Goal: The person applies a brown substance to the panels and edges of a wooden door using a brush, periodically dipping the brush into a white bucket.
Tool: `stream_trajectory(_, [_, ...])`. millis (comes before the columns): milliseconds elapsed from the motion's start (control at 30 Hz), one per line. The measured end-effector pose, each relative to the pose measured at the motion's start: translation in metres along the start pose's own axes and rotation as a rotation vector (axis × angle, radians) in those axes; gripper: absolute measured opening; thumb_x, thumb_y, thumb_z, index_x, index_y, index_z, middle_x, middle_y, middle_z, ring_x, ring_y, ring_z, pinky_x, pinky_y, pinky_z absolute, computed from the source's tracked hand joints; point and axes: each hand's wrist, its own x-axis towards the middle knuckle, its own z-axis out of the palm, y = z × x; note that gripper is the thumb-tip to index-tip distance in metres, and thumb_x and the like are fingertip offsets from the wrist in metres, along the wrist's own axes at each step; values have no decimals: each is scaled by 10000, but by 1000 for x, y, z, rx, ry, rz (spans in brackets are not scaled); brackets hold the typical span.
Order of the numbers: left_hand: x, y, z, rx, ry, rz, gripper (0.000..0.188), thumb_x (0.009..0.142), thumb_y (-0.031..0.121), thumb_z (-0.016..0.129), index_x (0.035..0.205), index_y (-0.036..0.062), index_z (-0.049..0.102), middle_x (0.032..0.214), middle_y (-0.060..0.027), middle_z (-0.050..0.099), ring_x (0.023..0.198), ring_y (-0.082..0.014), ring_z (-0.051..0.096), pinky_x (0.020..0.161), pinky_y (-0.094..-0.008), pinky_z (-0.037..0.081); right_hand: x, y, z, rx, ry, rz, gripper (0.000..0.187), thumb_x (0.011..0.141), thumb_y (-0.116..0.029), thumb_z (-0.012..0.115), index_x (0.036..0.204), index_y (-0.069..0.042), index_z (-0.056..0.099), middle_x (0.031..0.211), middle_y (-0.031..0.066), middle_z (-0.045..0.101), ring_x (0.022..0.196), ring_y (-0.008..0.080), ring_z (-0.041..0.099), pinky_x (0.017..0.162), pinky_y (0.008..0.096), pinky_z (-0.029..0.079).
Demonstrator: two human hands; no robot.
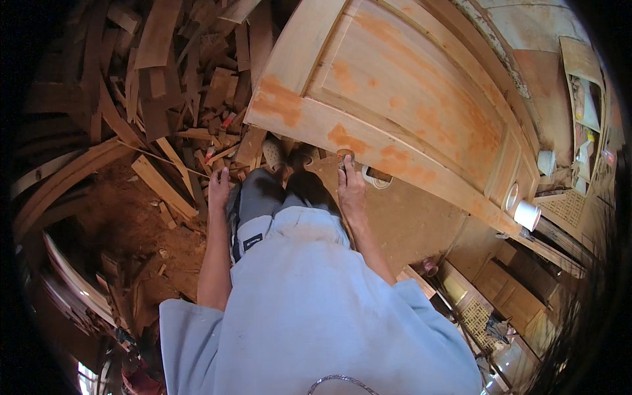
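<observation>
A pale wooden panel door (408,92) lies flat ahead of me and to the right, with orange filler smears on its frame and panel. At its near edge my right hand (351,187) grips a small orange-brown block (345,157), whose exact kind I cannot make out. The block is over an orange patch at the edge. My left hand (218,187) hangs beside my left thigh, fingers loosely apart and nothing visible in them. On the door's right end stand a white tub (526,215) and a white round lid or dish (512,196).
Wood offcuts (155,79) are heaped at far left, with a loose plank (163,185) nearer. Below the door's edge, a white round object (377,178) sits on the brown floor (415,227). Wooden pieces and a woven panel (477,322) stand at lower right; a cabinet (582,125) is at far right.
</observation>
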Motion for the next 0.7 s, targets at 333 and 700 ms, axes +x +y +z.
stream_trajectory(333, [-12, -80, 9, -45, -16, -183, 573, 1008, 469, 552, 1253, -48, 582, 1059, -93, 672, 921, -179, 666, 743, -295, 518, 39, -15, -52, -202, -180, -301, 378, 994, -302, 558, 1331, -131, 564, 842, 276, 621, 817, 460, 649, 702, 539, 515])
stream_trajectory(700, [-22, -116, -26, -238, 123, -122, 527, 1022, 433, 529, 1171, -67, 600, 1020, -127, 671, 903, -209, 686, 703, -317, 524, 60, 28, -96, -335, -429, -307, 319, 984, -276, 560, 1231, -75, 577, 896, 278, 664, 851, 459, 646, 731, 543, 512])
